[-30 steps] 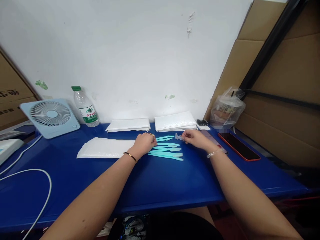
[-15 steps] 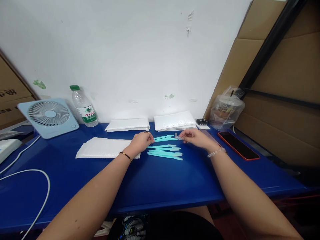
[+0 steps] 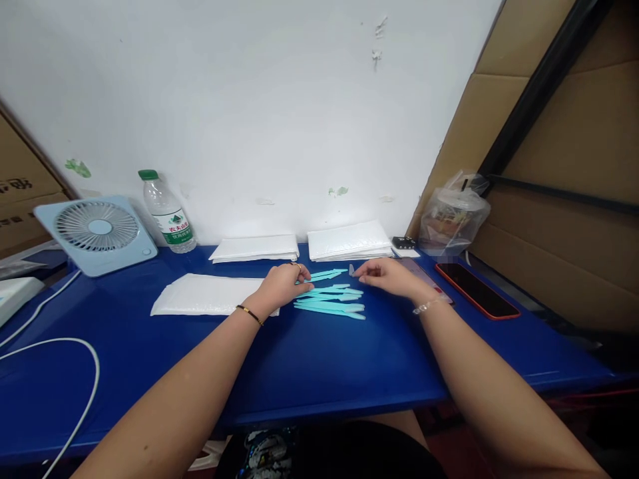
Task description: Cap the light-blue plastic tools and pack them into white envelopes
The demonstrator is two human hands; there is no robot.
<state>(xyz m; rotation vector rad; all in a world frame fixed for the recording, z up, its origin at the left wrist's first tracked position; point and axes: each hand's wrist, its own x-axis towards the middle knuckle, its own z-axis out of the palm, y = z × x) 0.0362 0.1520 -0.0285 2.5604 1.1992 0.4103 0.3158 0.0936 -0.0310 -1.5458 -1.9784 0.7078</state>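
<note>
Several turquoise eyebrow razors (image 3: 327, 307) lie in a loose row on the blue table, their pale ends to the right. My left hand (image 3: 287, 283) is over their left ends, thumb and forefinger apart. Beyond the row, more turquoise razors (image 3: 327, 275) reach out from under its fingers. My right hand (image 3: 382, 275) hovers at the right with thumb and forefinger slightly apart. Just off its fingertips is a small clear cap (image 3: 351, 270); whether they touch is hard to tell. A stack of white bubble mailers (image 3: 200, 296) lies left of my left hand.
Two more mailer stacks (image 3: 254, 248) (image 3: 349, 241) lie against the wall. A blue fan (image 3: 100, 229) and a water bottle (image 3: 172, 219) stand left. At the right are a phone (image 3: 476, 291) and a bagged drink cup (image 3: 452, 216). A white cable (image 3: 94, 372) curves across the left.
The razor between my hands now lies at the top of the near row. My left thumb has parted from the forefinger, and my right fingers have let go of its clear end.
</note>
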